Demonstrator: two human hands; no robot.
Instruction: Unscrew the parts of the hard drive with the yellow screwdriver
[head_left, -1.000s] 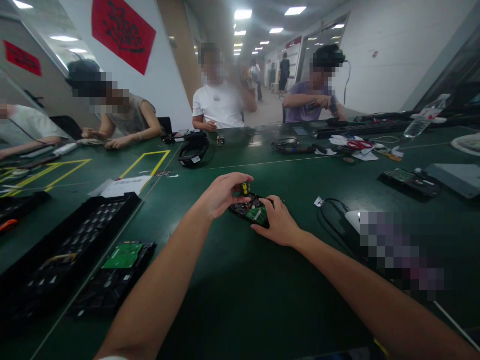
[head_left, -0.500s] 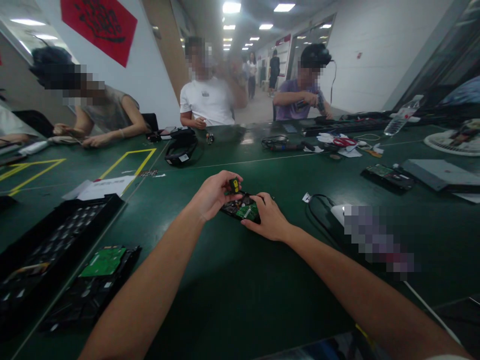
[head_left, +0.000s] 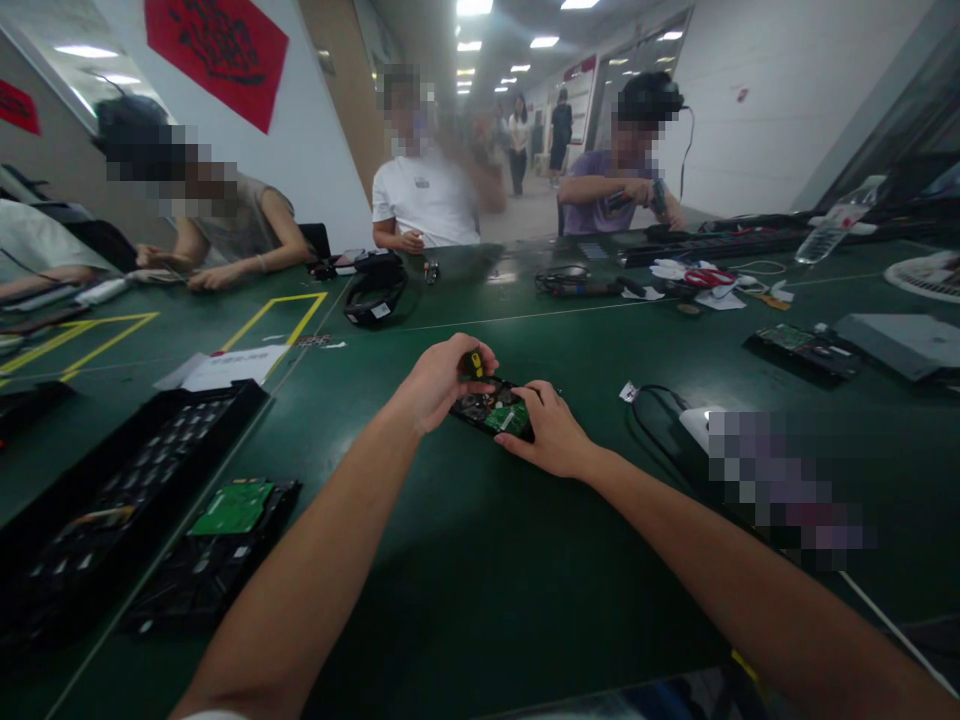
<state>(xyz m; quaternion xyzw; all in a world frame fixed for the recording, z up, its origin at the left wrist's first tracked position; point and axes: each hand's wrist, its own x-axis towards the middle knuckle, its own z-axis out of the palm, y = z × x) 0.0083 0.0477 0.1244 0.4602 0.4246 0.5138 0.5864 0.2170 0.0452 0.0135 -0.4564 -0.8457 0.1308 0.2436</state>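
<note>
My left hand [head_left: 446, 380] is closed around the black-and-yellow handle of what looks like a screwdriver [head_left: 475, 364], held above a hard drive [head_left: 510, 416]. Its lower end is hidden by my fingers and the drive's edge. The drive lies on the table, a black frame with a green circuit board showing. My right hand [head_left: 551, 430] grips the drive's right end, thumb at the near side and fingers over the far side. Left of my forearm lies another black drive unit with a green board [head_left: 231, 507].
A long black tray [head_left: 142, 480] with small parts stands at the left. On the right are a cable [head_left: 651, 440], a partly blurred-out white object [head_left: 696, 425], another drive [head_left: 802, 352] and a grey box [head_left: 896, 342]. A water bottle [head_left: 836, 225] stands farther back. Several people sit opposite.
The whole view has shifted, so things appear farther right. My left hand has turned slightly and the yellow-marked handle looks narrower. My right hand keeps its place on the drive.
</note>
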